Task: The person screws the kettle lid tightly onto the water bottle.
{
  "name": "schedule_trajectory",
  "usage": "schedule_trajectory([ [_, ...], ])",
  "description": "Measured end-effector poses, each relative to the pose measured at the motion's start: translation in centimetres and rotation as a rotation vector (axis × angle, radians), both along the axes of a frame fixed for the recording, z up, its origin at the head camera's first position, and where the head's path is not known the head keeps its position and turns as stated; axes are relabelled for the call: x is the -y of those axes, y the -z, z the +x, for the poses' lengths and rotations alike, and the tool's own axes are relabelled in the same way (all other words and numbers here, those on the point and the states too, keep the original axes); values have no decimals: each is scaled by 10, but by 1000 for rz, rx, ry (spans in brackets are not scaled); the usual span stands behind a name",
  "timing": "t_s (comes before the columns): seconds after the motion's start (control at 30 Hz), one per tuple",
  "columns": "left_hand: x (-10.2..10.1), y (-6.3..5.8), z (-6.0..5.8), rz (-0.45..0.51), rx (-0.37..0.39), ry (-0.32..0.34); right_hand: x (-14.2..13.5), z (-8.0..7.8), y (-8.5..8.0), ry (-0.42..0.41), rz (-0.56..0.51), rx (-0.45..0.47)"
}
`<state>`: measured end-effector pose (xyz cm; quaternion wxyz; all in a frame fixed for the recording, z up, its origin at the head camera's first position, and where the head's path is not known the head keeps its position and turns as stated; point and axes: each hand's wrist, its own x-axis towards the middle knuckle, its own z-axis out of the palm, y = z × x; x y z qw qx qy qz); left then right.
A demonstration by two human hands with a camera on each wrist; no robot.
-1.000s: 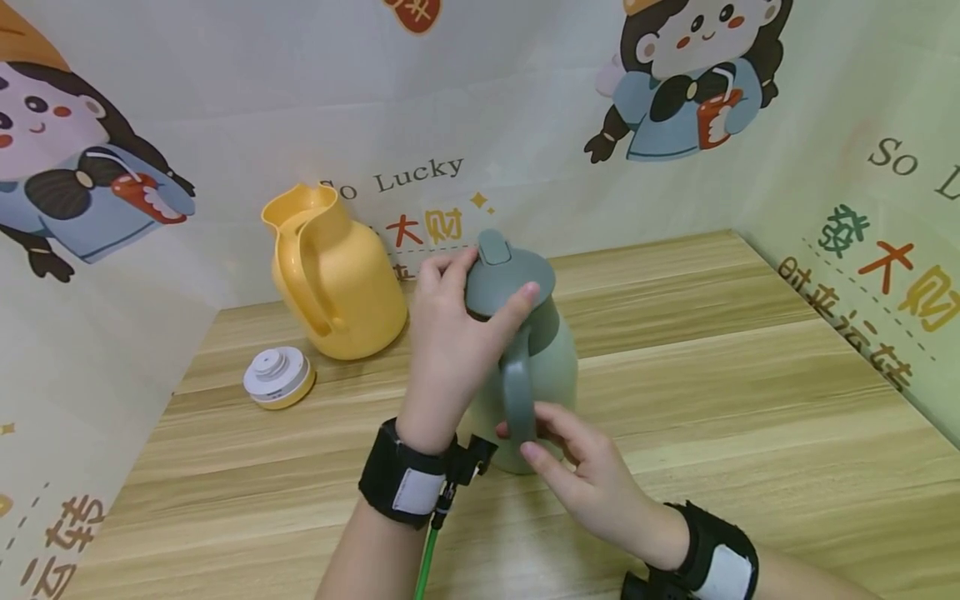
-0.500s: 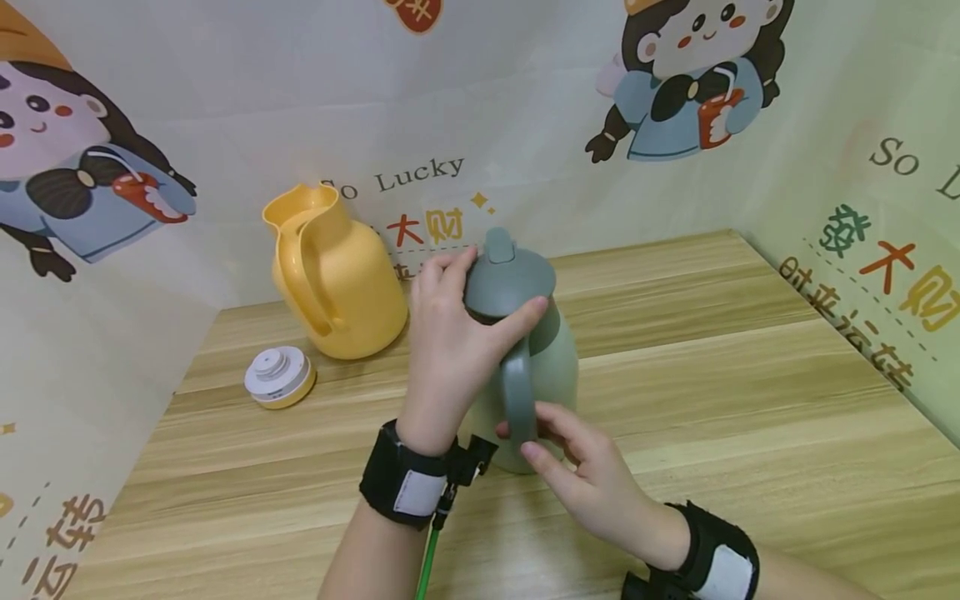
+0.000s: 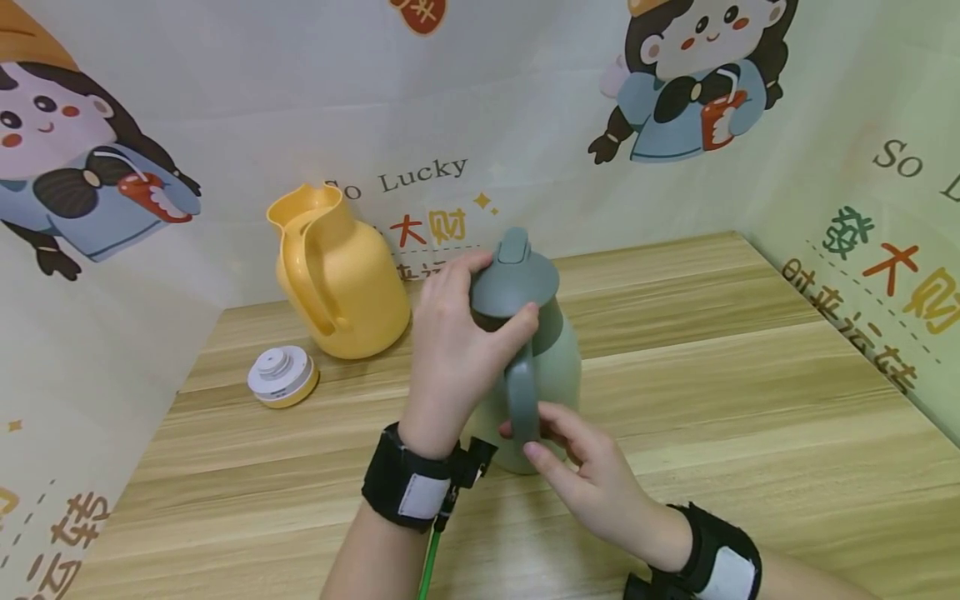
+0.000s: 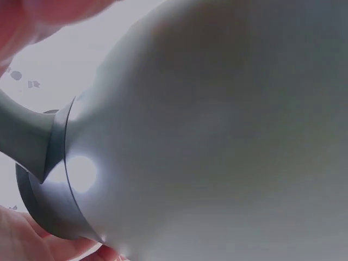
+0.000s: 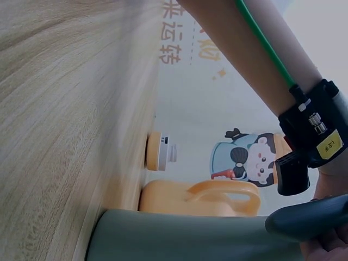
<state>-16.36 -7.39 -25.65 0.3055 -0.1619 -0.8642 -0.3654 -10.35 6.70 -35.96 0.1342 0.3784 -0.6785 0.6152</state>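
A sage-green thermos jug point(image 3: 558, 358) with a grey-green lid point(image 3: 517, 287) and handle point(image 3: 521, 387) stands upright on the wooden table. My left hand point(image 3: 453, 342) grips the lid from the left, thumb on its near edge and fingers round the far left side. Lower down, my right hand point(image 3: 592, 467) holds the bottom part of the handle between thumb and curled fingers. The jug body point(image 4: 206, 130) fills most of the left wrist view. In the right wrist view the jug point(image 5: 185, 239) appears sideways along the bottom.
Behind and left stands a yellow thermos jug point(image 3: 360, 292) without a lid, close to the back wall cloth. A white and yellow stopper point(image 3: 281, 375) lies beside it on the table point(image 3: 750, 400). A green cable point(image 3: 429, 562) runs from the left wrist camera.
The lid has turned a little, its raised tab swinging to the right. The left hand's thumb shifted slightly on the near edge. The right hand keeps its hold on the handle.
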Motion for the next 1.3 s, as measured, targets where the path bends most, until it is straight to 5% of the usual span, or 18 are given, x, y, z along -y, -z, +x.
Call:
schedule_trajectory([
  [0.7,-3,-2,2,-45,-100,-46,0,0,0,10,4,0],
  [1.3,-1,-3,4,-79,-86,-35,3,0,-2,20,-9,-7],
])
